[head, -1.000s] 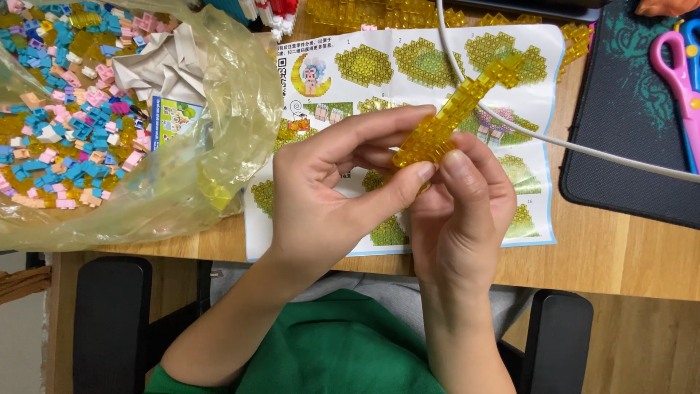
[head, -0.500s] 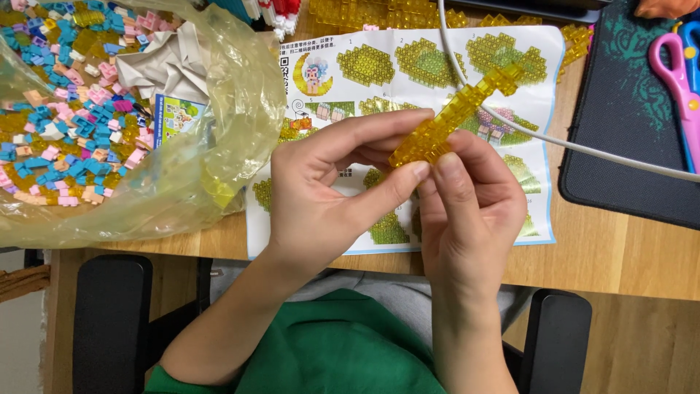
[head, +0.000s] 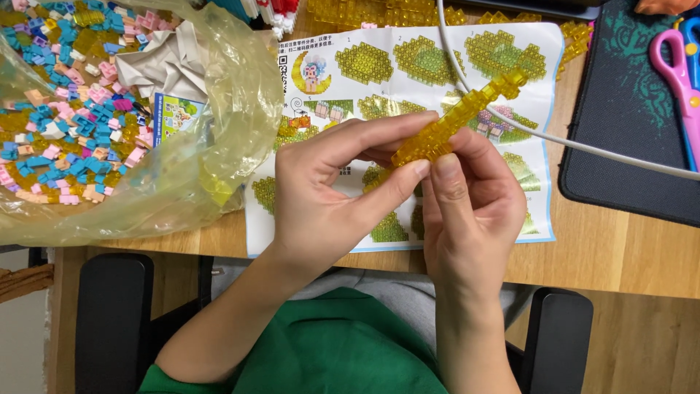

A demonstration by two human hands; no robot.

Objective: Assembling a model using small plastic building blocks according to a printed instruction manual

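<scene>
A long strip of clear yellow building bricks (head: 459, 117) is held up above an instruction sheet (head: 408, 73) on the wooden desk (head: 612, 248). My left hand (head: 328, 190) pinches the strip's near end between thumb and forefinger. My right hand (head: 474, 211) grips the same end from the right, its thumb pressed against the bricks. The far end of the strip points up and to the right, free in the air.
A clear plastic bag (head: 219, 146) at the left holds several blue, pink and yellow small bricks (head: 58, 109). A white cable (head: 569, 138) crosses the sheet. A dark mat (head: 627, 124) with pink scissors (head: 678, 73) lies at the right. More yellow bricks (head: 379, 11) sit at the far edge. Black chair armrests (head: 117, 321) flank me.
Both hands have stayed on the yellow strip; the fingers shifted slightly along its near end, and the strip kept its tilt.
</scene>
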